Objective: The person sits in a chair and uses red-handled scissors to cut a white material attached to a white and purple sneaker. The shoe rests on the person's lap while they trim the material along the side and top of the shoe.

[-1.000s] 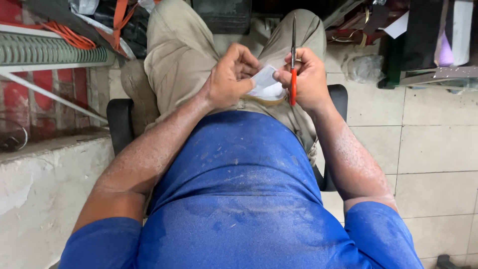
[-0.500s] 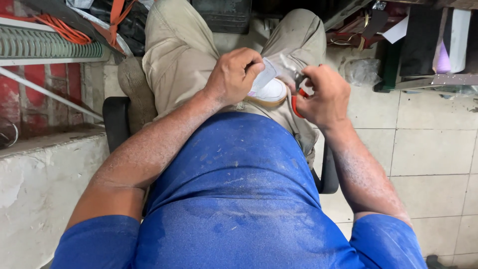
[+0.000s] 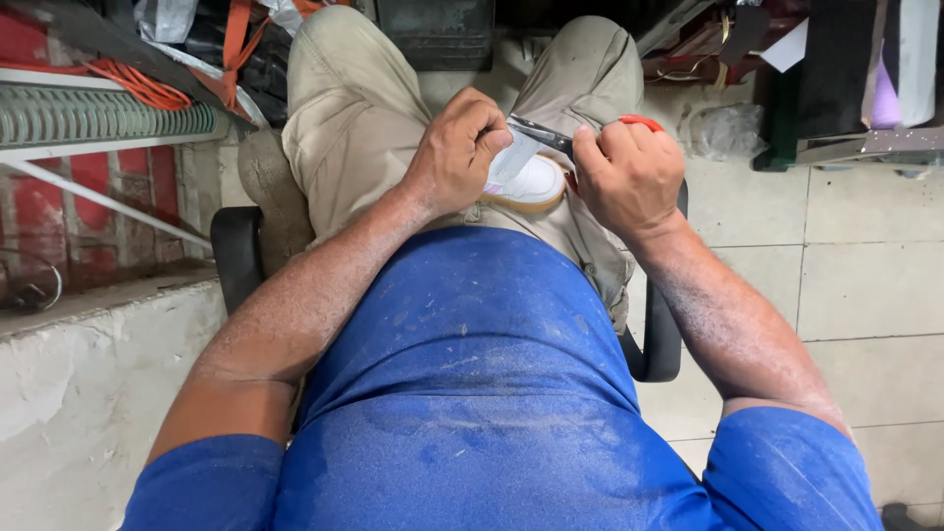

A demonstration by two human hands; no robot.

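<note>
The white shoe (image 3: 536, 182), with a pale tan sole edge and a touch of pink on its side, lay on the person's lap between the two hands, over the khaki trousers (image 3: 354, 108). The left hand (image 3: 457, 152) was curled closed around its near end, fingers pinching a white flap of it upward. The scissors (image 3: 551, 136), with red handles, sat in the right hand (image 3: 629, 177), which was closed tight about the handles; their dark blades reached across to the pinched flap and touched it. Whether the blades were parted could not be told. The person sat in a black chair (image 3: 231, 256), wearing a blue shirt (image 3: 472, 393), above a tiled floor (image 3: 865, 295).
</note>
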